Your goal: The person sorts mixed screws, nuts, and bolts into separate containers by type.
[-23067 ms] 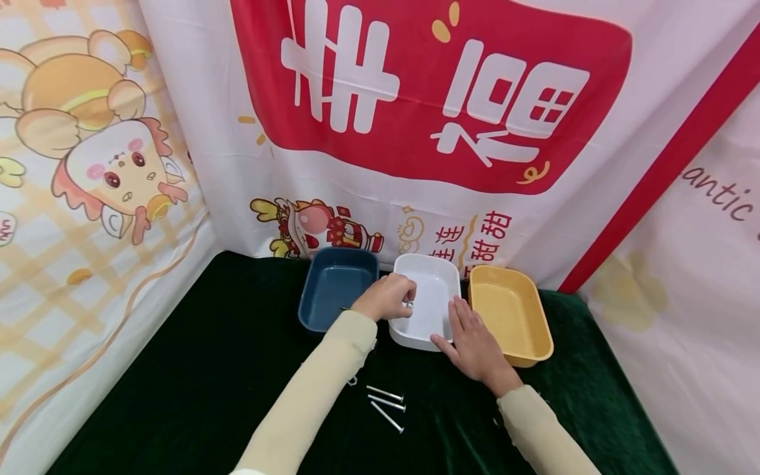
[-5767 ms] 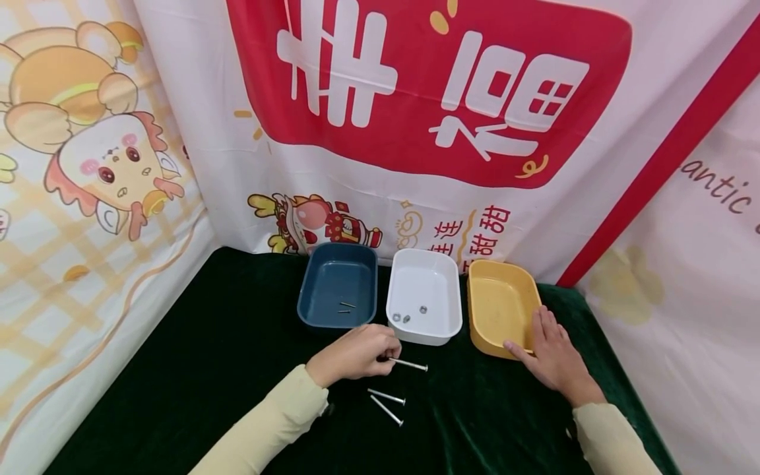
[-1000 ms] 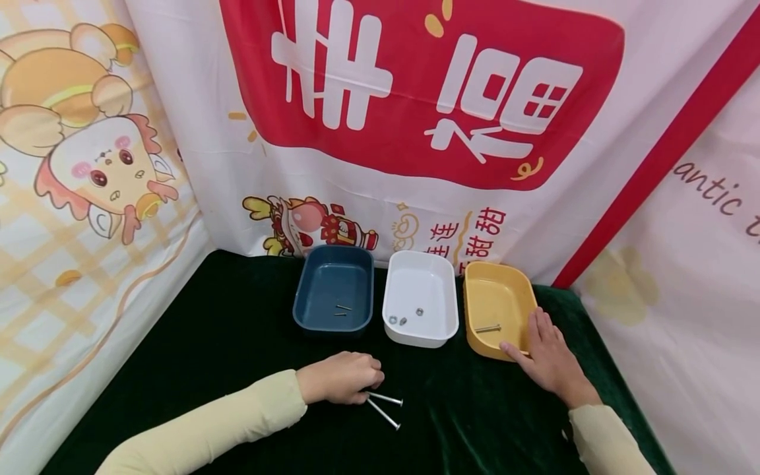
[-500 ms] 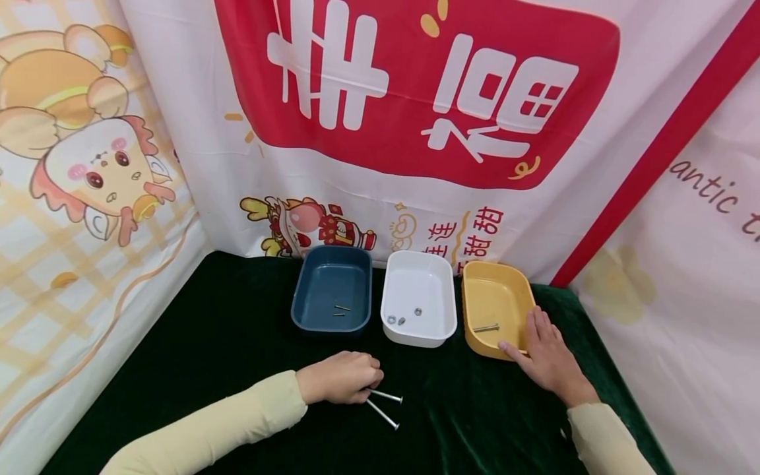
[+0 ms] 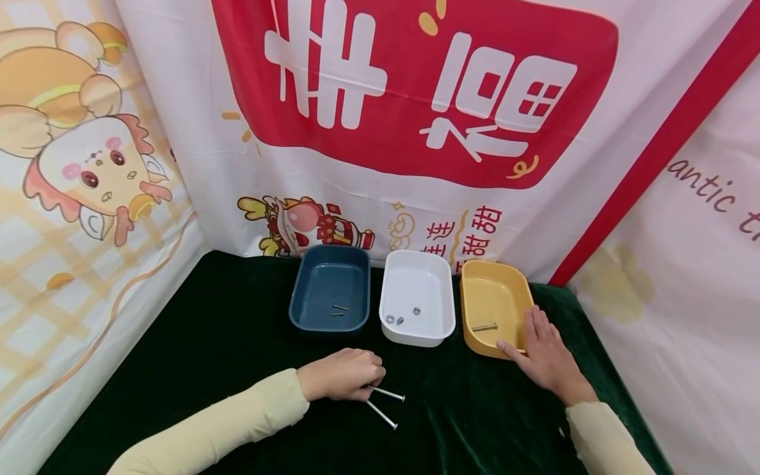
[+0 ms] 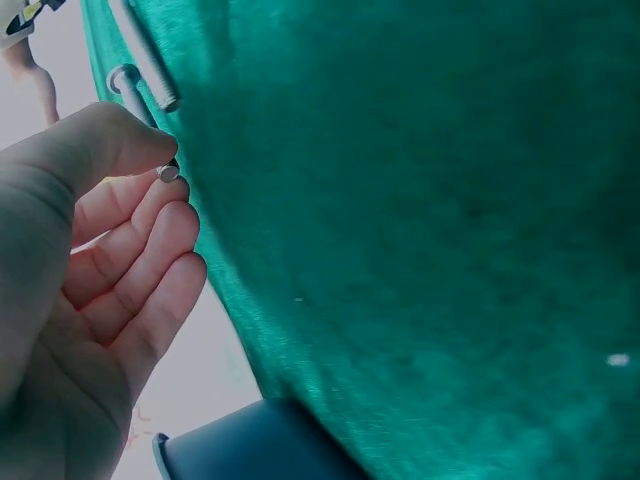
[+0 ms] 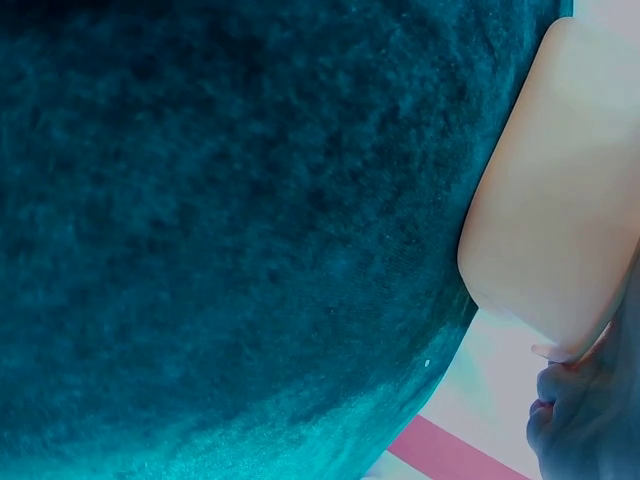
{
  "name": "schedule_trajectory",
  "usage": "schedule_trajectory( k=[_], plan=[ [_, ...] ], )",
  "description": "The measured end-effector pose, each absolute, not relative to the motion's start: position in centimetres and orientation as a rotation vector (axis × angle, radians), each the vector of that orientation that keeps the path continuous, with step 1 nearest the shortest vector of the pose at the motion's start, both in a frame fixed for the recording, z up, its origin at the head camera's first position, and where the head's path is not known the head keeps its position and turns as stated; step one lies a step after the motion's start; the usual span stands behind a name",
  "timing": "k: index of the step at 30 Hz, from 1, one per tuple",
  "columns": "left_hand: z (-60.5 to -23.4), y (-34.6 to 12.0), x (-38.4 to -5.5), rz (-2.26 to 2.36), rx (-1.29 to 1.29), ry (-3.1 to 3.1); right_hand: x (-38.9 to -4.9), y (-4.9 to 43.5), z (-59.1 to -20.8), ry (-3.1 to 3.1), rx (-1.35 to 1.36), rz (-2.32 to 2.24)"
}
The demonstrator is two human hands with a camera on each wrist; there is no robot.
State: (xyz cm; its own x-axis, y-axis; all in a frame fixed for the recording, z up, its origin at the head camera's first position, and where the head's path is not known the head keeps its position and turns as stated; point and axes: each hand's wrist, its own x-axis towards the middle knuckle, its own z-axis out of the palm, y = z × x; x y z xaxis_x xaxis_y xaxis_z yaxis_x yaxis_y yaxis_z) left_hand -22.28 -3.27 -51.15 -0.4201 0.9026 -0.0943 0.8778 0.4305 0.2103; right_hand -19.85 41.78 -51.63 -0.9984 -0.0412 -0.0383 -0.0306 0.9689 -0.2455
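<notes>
My left hand (image 5: 344, 374) pinches the threaded end of a long silver bolt (image 5: 388, 394) between thumb and fingers, low over the green cloth. In the left wrist view the tip of this bolt (image 6: 168, 173) shows between thumb and forefinger. A second bolt (image 5: 382, 416) lies just nearer, its far end close under the hand. My right hand (image 5: 551, 356) rests with straight fingers on the near right rim of the yellow tray (image 5: 499, 280). Inside that tray lies a bolt (image 5: 485, 327). In the right wrist view, the tray's side (image 7: 550, 190) stands beside the hand (image 7: 590, 415).
A blue tray (image 5: 329, 280) holds small screws (image 5: 340, 307). Next to it, a white tray (image 5: 418, 277) contains several nuts (image 5: 417, 311). The trays stand in a row on green cloth (image 5: 249, 330), before a printed curtain (image 5: 368, 165).
Earlier, my left hand was over the white tray and my right hand at its rim. Since then a bolt has come into the yellow tray. Just now the pinched bolt has shifted slightly.
</notes>
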Motion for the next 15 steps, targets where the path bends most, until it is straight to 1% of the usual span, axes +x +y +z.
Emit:
schedule_trajectory(
  k=[7, 15],
  plan=[
    [-50.1, -2.3, -22.5, 0.267, 1.625, 2.486, -19.9, 41.7, -51.6, 3.068, -0.054, -0.386],
    [-49.1, 0.0, -22.6, 0.294, 1.733, 2.543, -19.9, 41.7, -51.6, 3.075, -0.062, -0.377]
  ],
)
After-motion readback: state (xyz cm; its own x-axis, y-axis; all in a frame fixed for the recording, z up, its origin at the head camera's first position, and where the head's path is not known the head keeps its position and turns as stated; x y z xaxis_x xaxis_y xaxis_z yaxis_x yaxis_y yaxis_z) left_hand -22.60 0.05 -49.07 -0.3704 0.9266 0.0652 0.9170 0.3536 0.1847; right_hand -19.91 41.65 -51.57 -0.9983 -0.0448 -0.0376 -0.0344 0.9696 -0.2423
